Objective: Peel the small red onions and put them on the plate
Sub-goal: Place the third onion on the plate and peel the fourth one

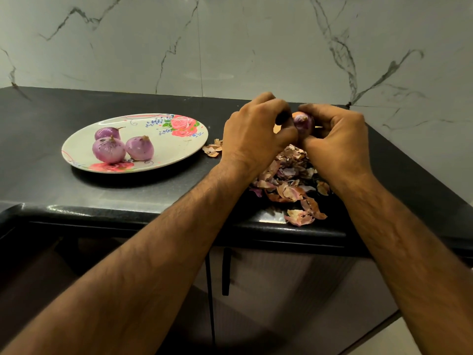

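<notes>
Purple peeled onions [122, 147] on a white plate [176, 147] printed with pink roses and blue sprigs, black speckled countertop [76, 183], tan-and-purple onion skins [289, 180], grey-veined white marble wall [230, 47]

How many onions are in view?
4. Three on the plate: back onion, front-left onion, front-right onion. A fourth onion is held by left hand and right hand, above the peels. Others possibly hidden.

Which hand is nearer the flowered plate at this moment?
Left. The left hand is just right of the plate, not touching it. The right hand is farther right, past the onion that both hands grip.
</notes>
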